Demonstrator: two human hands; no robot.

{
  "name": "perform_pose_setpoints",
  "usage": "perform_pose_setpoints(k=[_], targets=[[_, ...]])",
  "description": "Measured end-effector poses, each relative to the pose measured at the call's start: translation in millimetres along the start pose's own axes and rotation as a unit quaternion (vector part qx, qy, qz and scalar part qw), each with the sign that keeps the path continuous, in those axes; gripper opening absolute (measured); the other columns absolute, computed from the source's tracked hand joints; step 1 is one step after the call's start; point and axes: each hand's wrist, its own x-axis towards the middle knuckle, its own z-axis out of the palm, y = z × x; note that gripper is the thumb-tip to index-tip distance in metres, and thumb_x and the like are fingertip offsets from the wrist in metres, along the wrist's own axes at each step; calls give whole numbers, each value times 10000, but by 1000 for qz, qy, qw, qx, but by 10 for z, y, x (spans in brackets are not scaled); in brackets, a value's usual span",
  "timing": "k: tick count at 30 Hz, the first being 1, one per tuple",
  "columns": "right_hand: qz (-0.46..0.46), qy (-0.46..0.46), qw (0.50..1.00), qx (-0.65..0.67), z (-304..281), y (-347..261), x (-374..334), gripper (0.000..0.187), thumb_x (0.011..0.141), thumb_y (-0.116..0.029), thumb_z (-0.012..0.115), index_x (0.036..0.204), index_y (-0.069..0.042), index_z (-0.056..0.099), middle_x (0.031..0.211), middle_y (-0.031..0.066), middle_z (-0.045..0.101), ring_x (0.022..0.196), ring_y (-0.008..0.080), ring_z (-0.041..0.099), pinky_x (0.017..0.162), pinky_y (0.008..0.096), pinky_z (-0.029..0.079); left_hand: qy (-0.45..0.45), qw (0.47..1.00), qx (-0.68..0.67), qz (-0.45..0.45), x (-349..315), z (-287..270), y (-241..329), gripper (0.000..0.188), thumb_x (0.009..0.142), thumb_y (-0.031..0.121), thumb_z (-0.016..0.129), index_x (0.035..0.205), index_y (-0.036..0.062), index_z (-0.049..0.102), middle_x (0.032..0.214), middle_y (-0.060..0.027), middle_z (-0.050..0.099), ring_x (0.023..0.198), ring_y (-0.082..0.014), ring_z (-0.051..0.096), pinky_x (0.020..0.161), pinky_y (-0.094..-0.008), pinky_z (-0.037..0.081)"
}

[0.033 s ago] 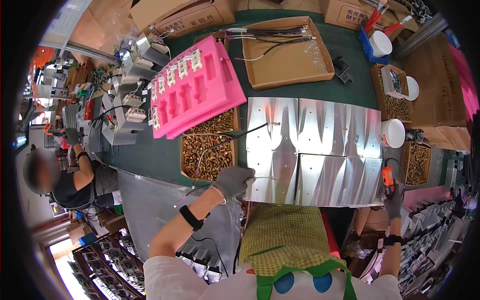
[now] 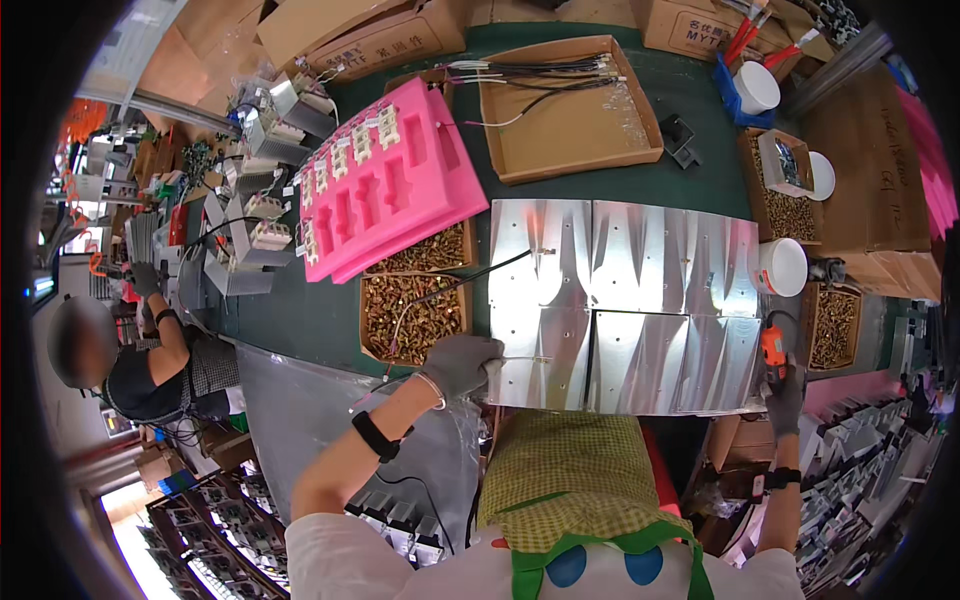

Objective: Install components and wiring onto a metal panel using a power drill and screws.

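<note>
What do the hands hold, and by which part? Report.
The left hand pinches a pale wire near its end; the right hand grips an orange power tool by its near end.

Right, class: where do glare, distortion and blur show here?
Head view: white glare streaks the shiny silver metal plates; head view: fisheye distortion bends straight edges toward the black rim; head view: the co-worker's head at far left is smudged by blur.
</note>
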Motion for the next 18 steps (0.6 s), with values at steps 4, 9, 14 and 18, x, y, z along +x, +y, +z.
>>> perform_pose_setpoints(k=[4, 9, 14, 18], targets=[[0, -47, 991, -123, 87, 11, 52, 770, 774, -155, 712, 1450, -54, 359, 1354, 257, 452, 1235, 436, 463, 1022, 464, 405, 12, 1000, -1, 2, 405, -868, 311, 328, 903, 431, 580, 1052, 151, 664, 937, -110, 655, 903, -325, 632, 782, -439, 512], [3, -21, 995, -101, 21, -330, 91, 700, 775, -168, 716, 1393, -41, 412, 1280, 275, 484, 1190, 462, 479, 989, 507, 422, 282, 956, 70, 30, 1895, -1318, 157, 244, 887, 270, 608, 1066, 110, 650, 1037, -99, 649, 976, -302, 621, 823, -442, 501], [-57, 9, 998, -7, -344, -901, 97, 633, 822, -232, 691, 1366, -19, 444, 1198, 271, 539, 1019, 453, 587, 847, 494, 506, 295, 900, 254, -194, 3219, -1588, 9, 410, 890, 287, 589, 1233, 67, 550, 1075, -130, 679, 1058, -300, 640, 878, -463, 497], [-67, 52, 996, 37, -512, -1184, 46, 626, 818, -189, 697, 1363, 3, 456, 1120, 203, 621, 943, 383, 616, 820, 433, 504, 251, 929, 126, -241, 3584, -1757, 41, 307, 907, 298, 559, 1141, 113, 634, 1169, -160, 668, 1065, -354, 649, 913, -456, 500]])
